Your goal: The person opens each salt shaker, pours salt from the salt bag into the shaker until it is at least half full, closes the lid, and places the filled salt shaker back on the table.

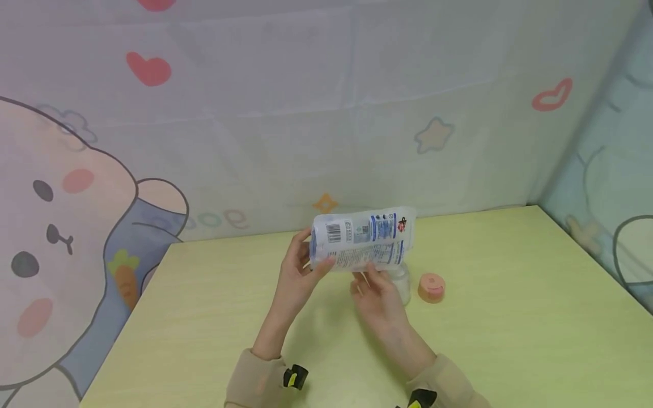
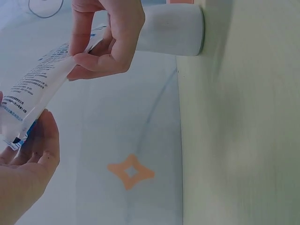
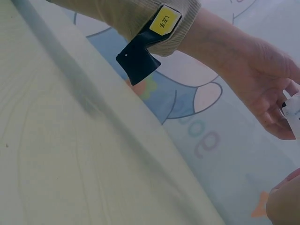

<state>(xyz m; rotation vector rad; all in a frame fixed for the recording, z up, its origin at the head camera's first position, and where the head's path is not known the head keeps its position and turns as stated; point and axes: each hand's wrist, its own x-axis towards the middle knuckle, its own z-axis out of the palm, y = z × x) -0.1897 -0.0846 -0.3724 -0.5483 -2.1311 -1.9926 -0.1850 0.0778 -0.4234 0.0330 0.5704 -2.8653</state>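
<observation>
A white and blue plastic pouch (image 1: 357, 239), printed with a barcode and small text, is held up tilted over the table. My left hand (image 1: 298, 266) grips its left end, thumb in front and fingers behind. At the lower edge, my right hand (image 1: 380, 300) pinches the pouch between thumb and fingers, which shows closely in the left wrist view, where the pouch (image 2: 35, 89) bends slightly. Just behind the right hand stands a whitish jar (image 1: 403, 285), partly hidden by hand and pouch. In the right wrist view the left hand (image 3: 262, 84) holds the pouch's end.
A round orange-pink lid-like piece (image 1: 432, 288) sits on the table to the right of the jar. The pale wooden table (image 1: 510, 328) ends at a cloth backdrop (image 1: 285, 147) with cartoon prints. Both wrists carry black mounts with yellow labels, one mount (image 1: 296, 377) on the left sleeve.
</observation>
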